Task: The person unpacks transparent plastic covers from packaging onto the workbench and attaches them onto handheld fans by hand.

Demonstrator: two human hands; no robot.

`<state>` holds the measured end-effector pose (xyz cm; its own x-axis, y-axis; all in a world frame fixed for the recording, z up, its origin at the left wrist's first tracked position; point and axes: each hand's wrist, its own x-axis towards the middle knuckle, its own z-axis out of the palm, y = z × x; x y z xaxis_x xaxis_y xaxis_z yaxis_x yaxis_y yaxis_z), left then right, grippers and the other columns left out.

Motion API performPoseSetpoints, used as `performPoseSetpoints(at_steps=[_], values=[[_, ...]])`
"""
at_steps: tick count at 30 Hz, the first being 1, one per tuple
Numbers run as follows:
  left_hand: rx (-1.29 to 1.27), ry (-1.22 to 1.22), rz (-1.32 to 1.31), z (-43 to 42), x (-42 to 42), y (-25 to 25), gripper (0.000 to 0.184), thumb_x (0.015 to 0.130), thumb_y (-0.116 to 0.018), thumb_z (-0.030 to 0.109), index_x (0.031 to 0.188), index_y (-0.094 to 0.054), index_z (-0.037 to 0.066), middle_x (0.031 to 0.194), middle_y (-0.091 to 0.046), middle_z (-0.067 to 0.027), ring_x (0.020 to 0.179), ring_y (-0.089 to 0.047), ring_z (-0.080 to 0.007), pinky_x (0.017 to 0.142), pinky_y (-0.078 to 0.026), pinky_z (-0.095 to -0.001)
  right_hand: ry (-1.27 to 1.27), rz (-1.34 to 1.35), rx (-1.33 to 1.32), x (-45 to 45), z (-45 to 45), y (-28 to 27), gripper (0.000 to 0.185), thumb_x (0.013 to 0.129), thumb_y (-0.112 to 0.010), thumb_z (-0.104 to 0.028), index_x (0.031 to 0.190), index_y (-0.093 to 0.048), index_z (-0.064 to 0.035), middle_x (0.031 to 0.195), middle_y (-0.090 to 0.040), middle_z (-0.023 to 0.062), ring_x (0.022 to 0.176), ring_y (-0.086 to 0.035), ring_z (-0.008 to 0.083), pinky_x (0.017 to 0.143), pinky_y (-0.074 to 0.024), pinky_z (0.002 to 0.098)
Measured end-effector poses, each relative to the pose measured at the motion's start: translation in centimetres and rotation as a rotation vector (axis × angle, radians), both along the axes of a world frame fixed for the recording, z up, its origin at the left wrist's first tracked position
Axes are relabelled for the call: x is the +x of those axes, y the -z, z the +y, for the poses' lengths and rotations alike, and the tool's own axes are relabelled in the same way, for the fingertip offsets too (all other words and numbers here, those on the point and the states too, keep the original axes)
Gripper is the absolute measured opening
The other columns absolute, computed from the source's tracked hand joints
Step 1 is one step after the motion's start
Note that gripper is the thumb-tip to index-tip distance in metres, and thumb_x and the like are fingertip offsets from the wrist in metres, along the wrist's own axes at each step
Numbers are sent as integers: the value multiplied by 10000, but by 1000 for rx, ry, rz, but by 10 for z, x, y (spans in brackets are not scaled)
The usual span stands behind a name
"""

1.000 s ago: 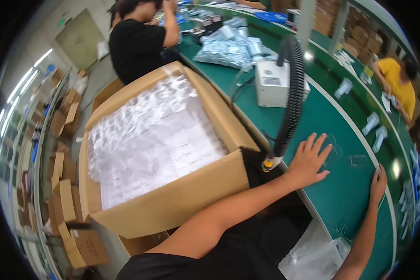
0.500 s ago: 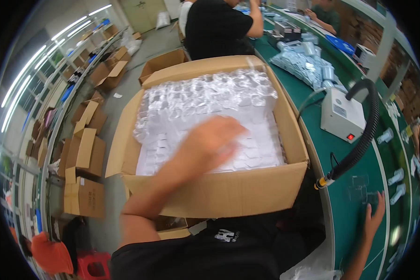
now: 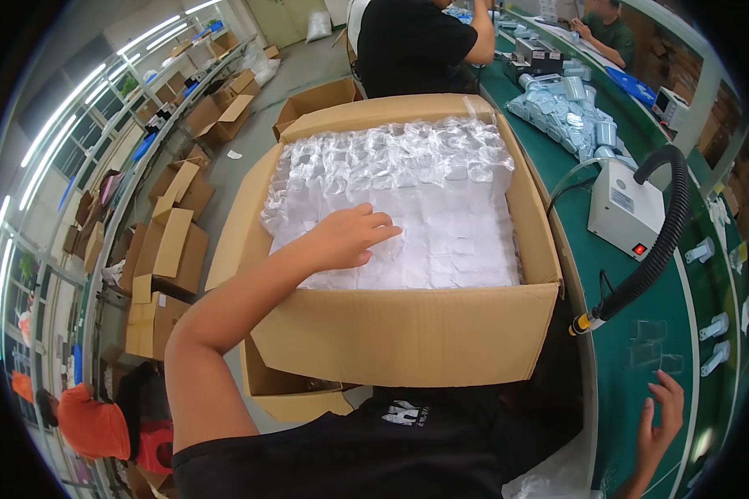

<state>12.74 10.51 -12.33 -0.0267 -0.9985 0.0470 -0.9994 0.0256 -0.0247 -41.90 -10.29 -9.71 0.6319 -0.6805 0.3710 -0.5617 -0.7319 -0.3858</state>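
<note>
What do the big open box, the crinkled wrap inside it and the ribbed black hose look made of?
Box: matte brown cardboard, judging by its stiff folds. Wrap: probably thin, glossy clear plastic, given the crumpled highlights. Hose: plastic or rubber, low-sheen, smoothly bent.

Around me I see a gray floor [image 3: 295, 71], a long shelf [image 3: 115, 220] and bright white lights [image 3: 63, 116] on my left, a pale green door [image 3: 279, 21] far ahead, and a green table [image 3: 612, 416].

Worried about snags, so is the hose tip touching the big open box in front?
Apart: the head view shows a dark gap between the hose tip and the big open box.
</note>
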Motion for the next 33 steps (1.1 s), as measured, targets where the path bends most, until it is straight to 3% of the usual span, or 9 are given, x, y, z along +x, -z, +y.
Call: performPoseSetpoints(at_steps=[2,11,15,17,20,24,27,30,33], values=[[214,-15,-140,-13,8,14,520,725,-727,132,1223,-578,127,1029,-609,-25,962,-530,-250,784,-514,-353,8,18,-14,4,8,-2,148,838,-558,-13,974,-612,4,1177,-605,176,1099,-575,324,941,-444,390],[163,-71,-195,-3,21,31,347,711,-750,180,1016,-619,81,986,-607,-23,981,-526,-251,815,-501,-344,32,14,17,-30,36,-1,131,799,-577,-15,922,-616,5,1120,-620,185,1039,-588,342,900,-458,409],[269,-141,-197,-7,15,6,480,699,-763,157,1141,-592,76,989,-589,-65,951,-528,-260,816,-475,-351,-37,27,-5,0,44,-20,198,737,-583,30,931,-610,4,1100,-624,188,1014,-595,347,880,-465,410],[-198,125,81,-19,-22,-25,493,707,-764,124,1161,-584,51,983,-560,-110,950,-537,-265,787,-468,-343,-164,12,-56,22,44,-33,322,716,-629,10,1035,-627,-25,1138,-629,180,1024,-607,335,869,-480,400],[-142,73,498,-29,-49,-28,510,716,-761,98,1184,-570,28,994,-531,-145,928,-542,-280,748,-468,-328,-320,-148,-145,99,53,-51,395,620,-720,-12,1010,-679,-69,1082,-664,158,936,-637,306,784,-526,394],[-84,176,725,-42,-98,-58,490,750,-733,100,1195,-546,19,1012,-527,-113,890,-558,-252,712,-477,-327,-499,-55,-199,198,66,-44,607,733,-710,-152,1316,-542,-138,1343,-510,138,1044,-596,269,858,-516,346],[-62,252,739,-45,-117,-64,528,686,-740,63,1174,-550,6,1020,-528,-112,891,-551,-237,729,-468,-316,-451,-110,-492,227,63,-12,487,797,-585,-150,1253,-543,17,1052,-618,141,864,-618,217,719,-520,291],[-165,297,799,-42,-119,-42,552,632,-737,35,1155,-563,0,1034,-532,-127,875,-544,-239,712,-454,-296,-414,-93,-425,205,63,-13,532,769,-581,-109,1293,-542,-26,917,-566,58,754,-586,165,636,-502,256],[-182,247,801,-30,-129,-27,260,731,-687,19,975,-607,-21,820,-550,-91,719,-528,-205,606,-402,-289,-364,-75,-419,155,53,-11,541,770,-600,-109,1302,-536,-34,882,-549,41,727,-580,156,626,-502,255]])
